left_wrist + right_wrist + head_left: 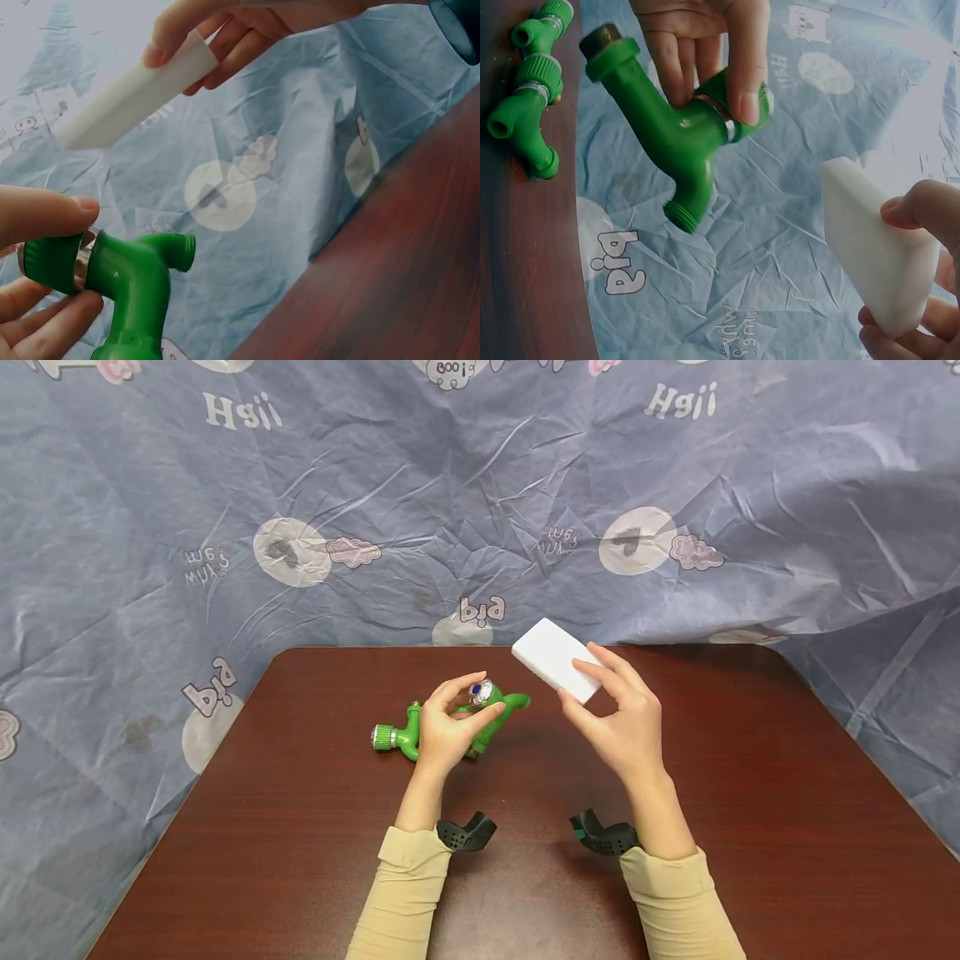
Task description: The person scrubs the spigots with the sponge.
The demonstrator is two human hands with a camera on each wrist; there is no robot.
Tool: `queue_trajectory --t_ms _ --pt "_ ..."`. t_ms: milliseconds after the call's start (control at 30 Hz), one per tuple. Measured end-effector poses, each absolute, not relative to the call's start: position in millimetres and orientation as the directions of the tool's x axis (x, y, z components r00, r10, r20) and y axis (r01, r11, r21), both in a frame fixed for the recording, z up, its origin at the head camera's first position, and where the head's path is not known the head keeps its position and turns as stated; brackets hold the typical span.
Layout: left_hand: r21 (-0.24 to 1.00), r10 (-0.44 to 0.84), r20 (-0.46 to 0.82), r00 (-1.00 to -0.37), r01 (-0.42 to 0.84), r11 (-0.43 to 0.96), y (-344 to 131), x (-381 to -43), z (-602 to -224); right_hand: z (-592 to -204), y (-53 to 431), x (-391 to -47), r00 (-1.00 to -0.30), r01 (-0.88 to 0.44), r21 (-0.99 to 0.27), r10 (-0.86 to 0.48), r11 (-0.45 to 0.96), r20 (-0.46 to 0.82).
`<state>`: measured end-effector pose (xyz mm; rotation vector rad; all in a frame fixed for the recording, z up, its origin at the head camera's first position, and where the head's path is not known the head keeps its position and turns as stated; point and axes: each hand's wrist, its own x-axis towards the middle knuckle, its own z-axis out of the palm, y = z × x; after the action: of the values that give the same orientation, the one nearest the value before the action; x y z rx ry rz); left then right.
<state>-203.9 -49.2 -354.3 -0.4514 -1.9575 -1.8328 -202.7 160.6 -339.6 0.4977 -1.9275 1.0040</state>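
Observation:
My left hand pinches a green plastic tap by its ribbed knob, thumb on one side and fingers on the other. The tap is held up off the table, its curved spout turned to the right in the head view and its brass-coloured threaded end showing in the right wrist view. In my right hand is a white sponge block, gripped by one end between thumb and fingers. It is raised and tilted, to the right of the tap and apart from it.
Two more green taps lie on the dark red-brown table, behind and left of my left hand; one knob points left. A blue-grey printed cloth hangs behind the table's far edge. Each wrist wears a black camera mount.

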Motion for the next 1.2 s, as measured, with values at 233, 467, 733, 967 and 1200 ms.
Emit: queue_trajectory --t_ms 233,467,733,967,1200 --pt "0.891 0.000 0.437 -0.900 0.433 0.138 -67.8 -215.2 -368.0 -339.5 162.9 -203.0 -0.533 -0.660 -0.465 0.069 0.590 0.843" --pt "0.928 -0.083 0.333 -0.939 0.311 0.206 -88.5 -228.1 -384.9 -338.1 165.5 -202.2 -0.549 -0.634 -0.466 0.064 0.618 0.833" --pt "0.984 -0.250 0.176 -0.952 0.180 0.011 -109.9 -230.7 -386.6 -339.5 166.8 -204.0 -0.547 -0.626 -0.469 0.077 0.623 0.833" --pt "0.977 -0.438 0.114 -0.892 0.180 -0.112 -132.6 -231.3 -390.8 -339.6 167.1 -205.3 -0.557 -0.616 -0.477 0.082 0.627 0.827" --pt "0.915 -0.632 0.126 -0.765 0.336 -0.224 -152.5 -232.4 -398.6 -339.3 169.3 -203.7 -0.570 -0.604 -0.480 0.075 0.637 0.818"
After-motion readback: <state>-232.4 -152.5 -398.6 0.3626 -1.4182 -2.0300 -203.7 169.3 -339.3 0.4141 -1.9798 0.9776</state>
